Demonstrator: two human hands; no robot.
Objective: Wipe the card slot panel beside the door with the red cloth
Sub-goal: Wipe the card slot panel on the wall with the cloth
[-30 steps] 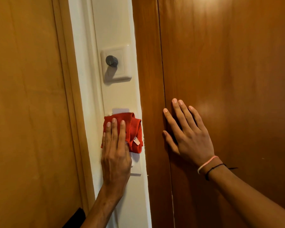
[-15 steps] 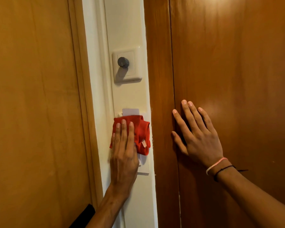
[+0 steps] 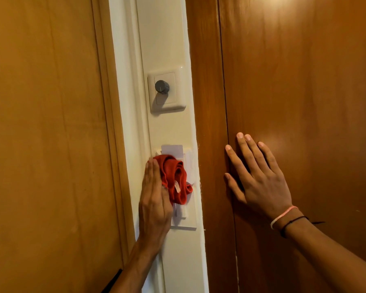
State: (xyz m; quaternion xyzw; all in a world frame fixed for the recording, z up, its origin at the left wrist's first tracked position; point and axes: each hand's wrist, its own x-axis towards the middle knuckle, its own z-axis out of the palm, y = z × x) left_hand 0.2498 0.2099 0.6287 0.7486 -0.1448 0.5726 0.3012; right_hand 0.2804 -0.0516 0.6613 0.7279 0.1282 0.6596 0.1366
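Note:
The white card slot panel is mounted on a narrow white wall strip between two wooden doors. A pale card sticks up from its top. My left hand presses the bunched red cloth flat against the panel, fingers straight and pointing up, covering the panel's left and middle. My right hand rests flat with fingers spread on the wooden door to the right, holding nothing. Two thin bands circle the right wrist.
Above the panel sits a white switch plate with a dark round knob. A lighter wooden door with its frame fills the left side. The white wall strip continues below the panel.
My left hand has slid to the left edge of the panel, and the cloth has bunched up to the right of the fingers. The right hand stays flat on the door.

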